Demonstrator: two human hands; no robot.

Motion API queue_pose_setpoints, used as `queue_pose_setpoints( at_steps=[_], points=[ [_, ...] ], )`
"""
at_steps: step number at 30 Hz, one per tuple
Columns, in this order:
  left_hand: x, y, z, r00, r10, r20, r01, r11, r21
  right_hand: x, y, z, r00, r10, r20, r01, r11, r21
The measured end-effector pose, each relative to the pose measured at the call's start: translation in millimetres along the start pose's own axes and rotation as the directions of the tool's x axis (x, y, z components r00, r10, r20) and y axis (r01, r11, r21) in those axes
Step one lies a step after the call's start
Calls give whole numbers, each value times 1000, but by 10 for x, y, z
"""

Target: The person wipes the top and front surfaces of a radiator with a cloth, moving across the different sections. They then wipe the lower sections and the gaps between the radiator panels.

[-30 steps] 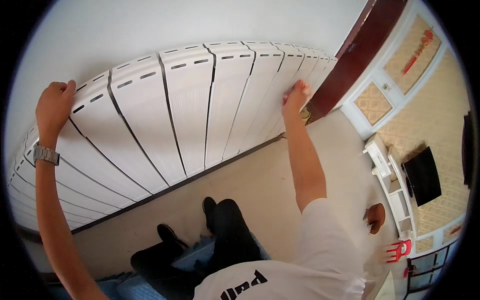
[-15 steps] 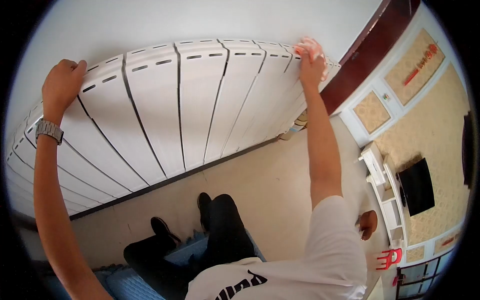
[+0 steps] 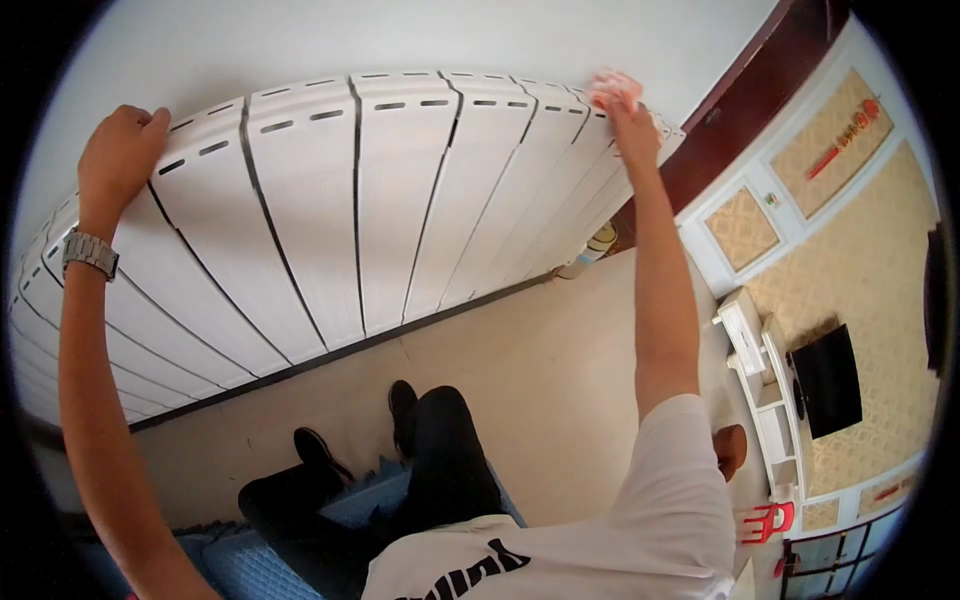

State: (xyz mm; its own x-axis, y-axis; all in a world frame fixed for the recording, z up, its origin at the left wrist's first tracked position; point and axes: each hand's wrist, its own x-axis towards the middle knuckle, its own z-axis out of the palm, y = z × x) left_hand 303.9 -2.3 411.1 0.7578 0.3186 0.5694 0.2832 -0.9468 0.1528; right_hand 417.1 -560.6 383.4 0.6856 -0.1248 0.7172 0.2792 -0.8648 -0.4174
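Note:
A long white radiator [image 3: 300,200] with slotted panels stands against the wall. At its upper left edge rests my left hand [image 3: 122,160], its fingers out of sight behind the top, with a metal watch [image 3: 90,254] on the wrist. Near the radiator's right end, my right hand [image 3: 632,125] is closed on a crumpled red and white cloth [image 3: 614,88], which lies against the top edge.
My legs rest over a blue quilted cover [image 3: 250,550]. On the right are a white TV stand [image 3: 772,420], a black television [image 3: 828,380], a red chair [image 3: 768,523] and a brown stool [image 3: 731,451]. A dark red door frame [image 3: 735,100] stands beyond the radiator.
The view has shifted a little. My right hand and the cloth have shifted slightly at the radiator's right end; my left hand stays on the top edge.

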Motion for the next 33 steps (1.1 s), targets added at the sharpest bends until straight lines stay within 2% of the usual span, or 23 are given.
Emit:
queue_pose_setpoints(
  at_steps=[2,3,5,6,8,12,13,15,16,18,19,21,22,24,25,26,27,28,29,30,33],
  points=[
    [9,-18,44,1000,11,-21,-11,1000,-7,-205,-256,105,989,-141,-39,142,990,21],
    [24,-44,55,999,13,-48,-13,1000,-13,-298,-357,192,989,-140,-42,141,990,21],
    [69,-101,78,998,28,-54,-28,1000,3,-481,-521,388,939,-237,-249,293,930,220],
    [71,-111,90,998,44,-54,-43,999,20,-598,-537,503,939,-236,-248,292,931,218],
    [72,-113,87,998,51,-46,-50,999,11,-861,-428,798,909,-77,-409,199,943,267],
    [94,-126,55,998,54,8,-54,998,28,-1545,-63,1380,939,236,-251,-118,905,409],
    [93,-130,52,999,50,13,-50,998,37,-1716,-10,1503,941,238,-241,-123,902,414],
    [98,-130,89,998,62,-24,-61,997,47,-2082,70,1712,879,464,-106,-269,668,694],
    [127,-167,126,998,59,-16,-58,997,57,-2252,83,1817,879,467,-94,-278,662,696],
    [173,-258,218,995,93,-36,-89,990,110,-2583,138,2033,743,669,-6,-469,528,708],
    [185,-296,243,995,94,-25,-90,989,121,-2709,267,2213,738,674,7,-482,519,706],
    [189,-373,237,968,251,-19,-234,924,302,-3033,618,2624,625,778,69,-596,418,686],
    [236,-488,246,916,390,94,-374,747,550,-3130,686,2741,616,784,80,-609,409,679],
    [329,-697,307,906,414,84,-387,732,561,-3277,750,2920,570,814,111,-521,254,815],
    [377,-789,345,897,438,57,-390,726,567,-3322,792,2989,559,820,119,-533,246,809],
    [411,-872,369,885,464,42,-388,685,617,-3348,843,3030,519,840,160,-511,155,845],
    [416,-939,447,881,469,57,-401,679,615,-3391,900,3049,480,854,199,-481,66,874],
    [419,-1002,529,926,375,-42,-340,879,336,-3446,960,3058,469,860,202,-489,63,870],
    [408,-1022,594,964,244,-102,-244,970,12,-3489,1031,3075,401,872,281,-521,-36,853],
    [330,-851,502,964,249,-93,-248,969,16,-3531,1099,3106,329,873,360,-544,-137,828],
    [65,-160,-40,990,132,-43,-134,990,-39,-3587,1323,3258,244,900,361,-483,-210,850]
  ],
)
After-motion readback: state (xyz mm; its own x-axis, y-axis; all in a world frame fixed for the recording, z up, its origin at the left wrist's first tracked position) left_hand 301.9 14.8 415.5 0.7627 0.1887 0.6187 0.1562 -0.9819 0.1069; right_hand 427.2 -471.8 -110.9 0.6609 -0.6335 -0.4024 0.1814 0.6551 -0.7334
